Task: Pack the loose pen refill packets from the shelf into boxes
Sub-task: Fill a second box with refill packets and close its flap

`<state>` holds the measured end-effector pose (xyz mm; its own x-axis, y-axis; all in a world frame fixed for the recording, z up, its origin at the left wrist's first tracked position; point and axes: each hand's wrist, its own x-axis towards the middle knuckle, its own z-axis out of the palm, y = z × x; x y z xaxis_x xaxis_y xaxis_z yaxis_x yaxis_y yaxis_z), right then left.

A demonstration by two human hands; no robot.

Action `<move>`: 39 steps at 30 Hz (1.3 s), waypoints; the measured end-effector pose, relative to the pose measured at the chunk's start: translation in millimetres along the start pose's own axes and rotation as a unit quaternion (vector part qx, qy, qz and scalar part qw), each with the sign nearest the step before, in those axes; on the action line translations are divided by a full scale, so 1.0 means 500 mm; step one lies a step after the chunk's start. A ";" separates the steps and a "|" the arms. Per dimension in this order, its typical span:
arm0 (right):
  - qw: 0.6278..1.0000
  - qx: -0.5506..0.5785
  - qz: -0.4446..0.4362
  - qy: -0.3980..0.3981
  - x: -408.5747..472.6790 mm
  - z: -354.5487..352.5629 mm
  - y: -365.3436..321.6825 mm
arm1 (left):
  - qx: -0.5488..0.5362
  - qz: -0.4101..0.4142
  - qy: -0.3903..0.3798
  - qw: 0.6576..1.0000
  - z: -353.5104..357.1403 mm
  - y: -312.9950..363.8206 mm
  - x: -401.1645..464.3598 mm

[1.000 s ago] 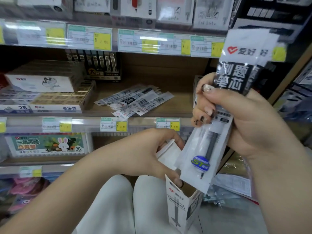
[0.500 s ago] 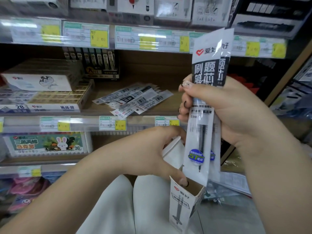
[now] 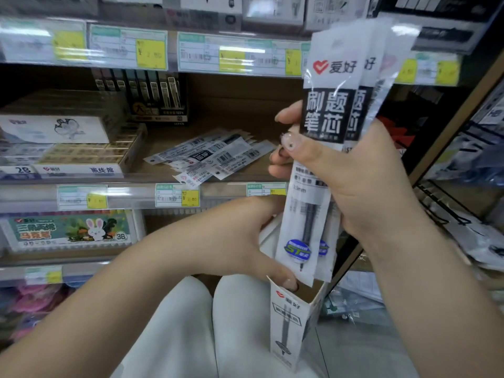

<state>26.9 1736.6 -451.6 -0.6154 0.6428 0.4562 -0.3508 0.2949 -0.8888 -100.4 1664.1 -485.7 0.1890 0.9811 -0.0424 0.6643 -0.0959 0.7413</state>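
Wooden shelf (image 3: 234, 110): a loose pile of refill packets (image 3: 215, 156) is seen lying flat near its front edge. Stacked eraser boxes (image 3: 81, 148) are set at left; a dark display box (image 3: 152, 96) stands upright behind.

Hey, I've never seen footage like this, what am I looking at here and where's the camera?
No machine here: a person wears a camera on the head, looking down at their own two hands in a stationery shop. The right hand grips a bunch of pen refill packets, held upright with their lower ends just above an open box. The left hand holds that narrow white box at its open top. On the wooden shelf behind lie more loose refill packets, fanned in a pile.
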 end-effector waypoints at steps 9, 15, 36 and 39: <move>0.998 -0.040 0.054 -0.003 -0.010 -0.027 -0.017 | 0.017 -0.004 -0.007 1.000 0.002 -0.004 0.000; 0.998 -0.018 0.057 -0.022 -0.013 -0.031 -0.018 | 0.038 -0.010 -0.012 0.999 0.002 -0.003 0.002; 0.993 -0.076 0.030 0.081 -0.021 -0.005 0.022 | 0.062 0.001 0.009 0.998 -0.002 -0.002 0.008; 0.995 -0.083 0.011 0.047 -0.023 0.002 0.021 | 0.064 0.002 0.013 0.998 -0.004 -0.007 0.013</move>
<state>29.4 1731.6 -466.0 -0.5503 0.7115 0.4370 -0.2118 0.3873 -0.8973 -103.0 1671.1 -487.4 0.1744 0.9845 -0.0210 0.7509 -0.1191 0.6496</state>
